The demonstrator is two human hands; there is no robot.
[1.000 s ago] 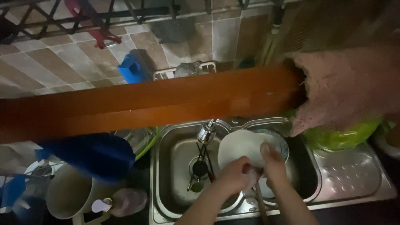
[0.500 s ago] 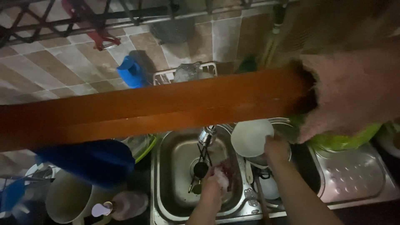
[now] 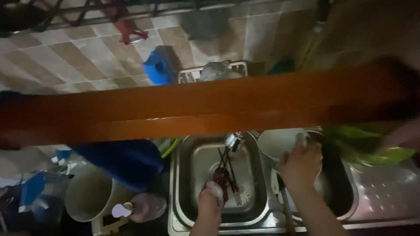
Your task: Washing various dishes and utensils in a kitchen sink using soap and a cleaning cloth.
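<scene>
While a wide orange-brown beam crosses mid-frame, the left hand dips into the left sink basin, fingers closed on a dark scrubber over cutlery. Right hand grips a white plate above the crowded right basin, dim tiled wall upper frame.

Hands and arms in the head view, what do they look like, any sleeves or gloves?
Both forearms are bare, with no sleeves or gloves in view. The left hand looks coated in pale suds. The right hand shows no ring or watch, though the picture is dim and blurred.
</scene>
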